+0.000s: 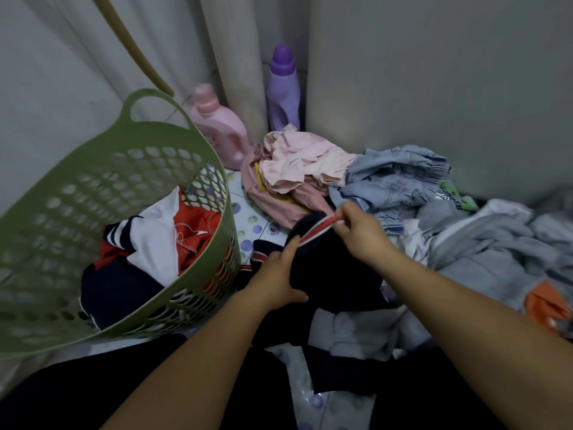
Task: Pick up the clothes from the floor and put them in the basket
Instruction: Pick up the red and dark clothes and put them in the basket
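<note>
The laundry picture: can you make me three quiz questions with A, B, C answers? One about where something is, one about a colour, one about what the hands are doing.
1. Where is the basket?
A. to the left of the hands
B. behind the bottles
C. on top of the clothes pile

2. What colour is the taller bottle?
A. green
B. purple
C. orange

3. What are the hands doing?
A. resting empty on the floor
B. holding a bottle
C. both gripping the dark garment

Answers:
1 A, the green basket stands left of both arms.
2 B, it is purple, next to the pink bottle.
3 C, the left hand and right hand pinch its striped edge.
</note>
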The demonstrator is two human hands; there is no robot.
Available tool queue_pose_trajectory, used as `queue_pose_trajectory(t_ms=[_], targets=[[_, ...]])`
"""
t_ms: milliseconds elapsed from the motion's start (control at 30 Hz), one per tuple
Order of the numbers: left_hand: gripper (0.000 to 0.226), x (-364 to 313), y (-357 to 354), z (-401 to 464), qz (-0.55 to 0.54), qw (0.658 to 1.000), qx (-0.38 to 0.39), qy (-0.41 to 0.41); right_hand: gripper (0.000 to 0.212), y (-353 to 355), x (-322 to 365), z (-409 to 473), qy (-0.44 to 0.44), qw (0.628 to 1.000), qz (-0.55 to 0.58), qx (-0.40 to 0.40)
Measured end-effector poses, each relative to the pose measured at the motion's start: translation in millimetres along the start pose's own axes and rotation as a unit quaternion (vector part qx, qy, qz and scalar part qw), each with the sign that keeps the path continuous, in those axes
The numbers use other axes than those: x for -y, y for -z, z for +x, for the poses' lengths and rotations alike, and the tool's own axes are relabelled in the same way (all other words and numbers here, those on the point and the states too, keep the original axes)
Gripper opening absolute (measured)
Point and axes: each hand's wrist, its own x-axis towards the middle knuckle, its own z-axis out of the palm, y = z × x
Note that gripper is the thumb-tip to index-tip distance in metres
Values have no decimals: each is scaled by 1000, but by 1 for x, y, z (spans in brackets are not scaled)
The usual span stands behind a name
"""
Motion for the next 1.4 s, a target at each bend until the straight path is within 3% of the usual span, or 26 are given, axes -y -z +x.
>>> queue_pose_trajectory(t_ms=[167, 267, 367, 467, 633, 733, 800, 900, 1033, 1133, 1400], targets=[[120, -6, 12, -8, -69, 983, -151, -79, 20, 30, 57, 7, -20, 971, 233, -57], [125, -8, 21, -12, -160, 957, -229, -82, 21, 50, 87, 2, -38, 925, 364, -103], [135, -3, 23, -15, -228, 951, -195, -74, 24, 73, 112, 3, -36, 875, 470, -111], [137, 3, 16, -14, -240, 949, -185, -85, 22, 87, 136, -3, -19, 854, 511, -98], [112, 8, 9, -16, -309, 928, -203, -40, 17, 101, 172, -14, 15, 811, 579, -81], [61, 3, 15, -20, -352, 904, -241, 13, 15, 112, 184, -16, 31, 789, 608, -84], [34, -1, 21, -20, -392, 880, -266, 45, 14, 116, 186, -17, 30, 786, 611, -91], [20, -9, 29, -20, -508, 821, -251, 71, 15, 118, 179, -17, 16, 774, 626, -97], [25, -24, 39, -21, -676, 709, -184, 78, 19, 106, 167, -17, -14, 767, 634, -96], [32, -38, 49, -27, -746, 651, -137, 32, 20, 87, 165, -17, -23, 787, 611, -86], [44, -50, 106, -64, -787, 579, -172, -123, 21, 48, 201, -20, 42, 828, 557, -44]])
